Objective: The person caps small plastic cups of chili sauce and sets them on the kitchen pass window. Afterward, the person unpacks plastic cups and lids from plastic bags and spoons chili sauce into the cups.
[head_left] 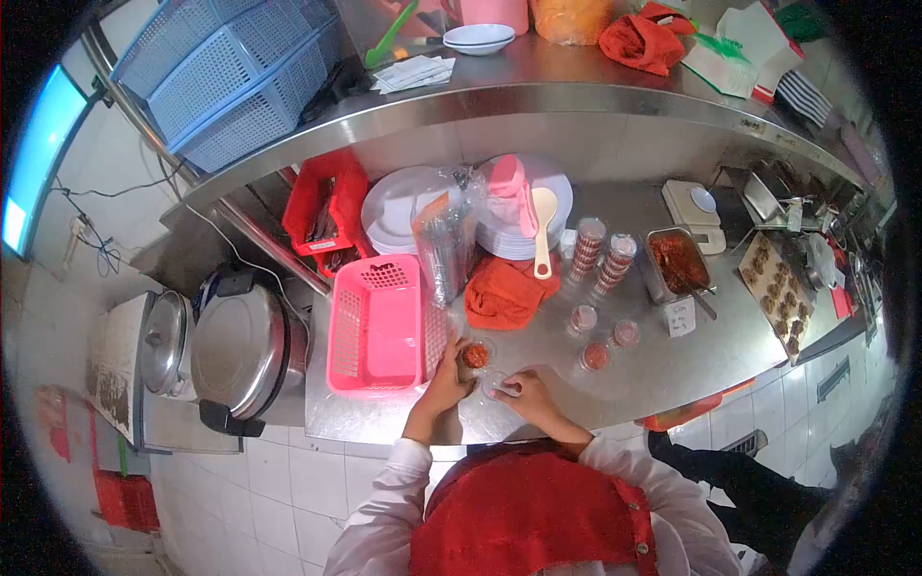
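Note:
My left hand (448,382) is at the front of the steel counter, its fingers closed against the side of a small clear cup of red sauce (475,356). Just to the right, my right hand (534,399) pinches a clear plastic lid (498,385) close to the counter, apart from the cup. Farther right stand three small sauce cups: one at the back (582,320), one on the right (625,333) and one nearest me (594,356). Behind them rise two tall stacks of filled cups, a left stack (587,252) and a right stack (616,265).
A pink basket (423,317) borders my left hand. Behind are an orange cloth (504,293), a rice paddle (544,226) and plates (394,216). A metal sauce pan (677,267) and a scale (693,216) stand right. An overhead shelf (538,91) spans the back. Someone's legs (740,480) show at right.

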Demonstrator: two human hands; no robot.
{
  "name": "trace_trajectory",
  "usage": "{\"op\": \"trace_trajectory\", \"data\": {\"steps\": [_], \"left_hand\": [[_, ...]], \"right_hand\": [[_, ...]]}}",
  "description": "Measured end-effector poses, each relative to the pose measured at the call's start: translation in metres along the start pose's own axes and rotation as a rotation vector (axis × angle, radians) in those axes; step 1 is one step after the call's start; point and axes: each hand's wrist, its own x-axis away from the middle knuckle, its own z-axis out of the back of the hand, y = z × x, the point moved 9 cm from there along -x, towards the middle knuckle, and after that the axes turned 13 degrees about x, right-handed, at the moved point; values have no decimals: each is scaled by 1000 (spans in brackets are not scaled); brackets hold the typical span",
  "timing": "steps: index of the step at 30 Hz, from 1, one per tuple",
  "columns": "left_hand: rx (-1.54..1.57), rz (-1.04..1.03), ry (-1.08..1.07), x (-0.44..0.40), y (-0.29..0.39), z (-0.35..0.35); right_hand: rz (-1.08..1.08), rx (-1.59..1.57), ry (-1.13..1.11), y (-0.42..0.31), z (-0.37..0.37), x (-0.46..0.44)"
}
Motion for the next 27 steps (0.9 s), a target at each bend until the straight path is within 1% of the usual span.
{"op": "trace_trajectory", "data": {"steps": [1,3,4,6,7,9,10,12,13,15,16,18,19,21,22,23,25,26,27], "left_hand": [[-1,-2,0,-2,1,-1],[109,117,34,-6,-9,-3],[110,114,32,-7,-15,-6],[18,71,23,-12,-25,-14],[23,69,20,-14,-21,-21],[270,41,94,-20,-6,-29],[273,40,91,-23,7,-37],[303,-29,111,-30,39,-46],[304,-32,105,-33,48,-49],[384,-12,127,-38,60,-54],[388,-15,122,-41,67,-59],[426,21,140,-45,76,-65],[427,20,134,-47,82,-68],[276,-54,50,-52,100,-78],[277,-55,44,-53,104,-81],[299,-63,13,-54,108,-87],[324,-72,-23,-58,121,-95],[367,-71,-19,-59,128,-98],[410,-70,-15,-61,138,-99]], "right_hand": [[1,0,2,7,-6,-5],[-163,-450,-38,31,-21,-10],[-162,-448,-34,22,-9,-10],[-456,-840,40,27,12,-2],[-457,-837,44,22,20,-2],[-255,-1013,271,6,56,-5],[-255,-1011,275,0,68,-4],[-398,-1195,223,-7,82,4],[-396,-1195,230,-13,97,10],[-468,-1381,77,-27,105,21],[-467,-1380,85,-29,110,26],[-201,-1193,285,-39,140,33],[-201,-1192,290,-44,142,36],[189,-583,464,-87,175,46],[291,-455,427,-103,177,49],[290,-453,433,-104,182,49],[459,180,370,-129,179,50],[497,384,305,-127,171,46],[495,388,307,-127,177,45]]}}
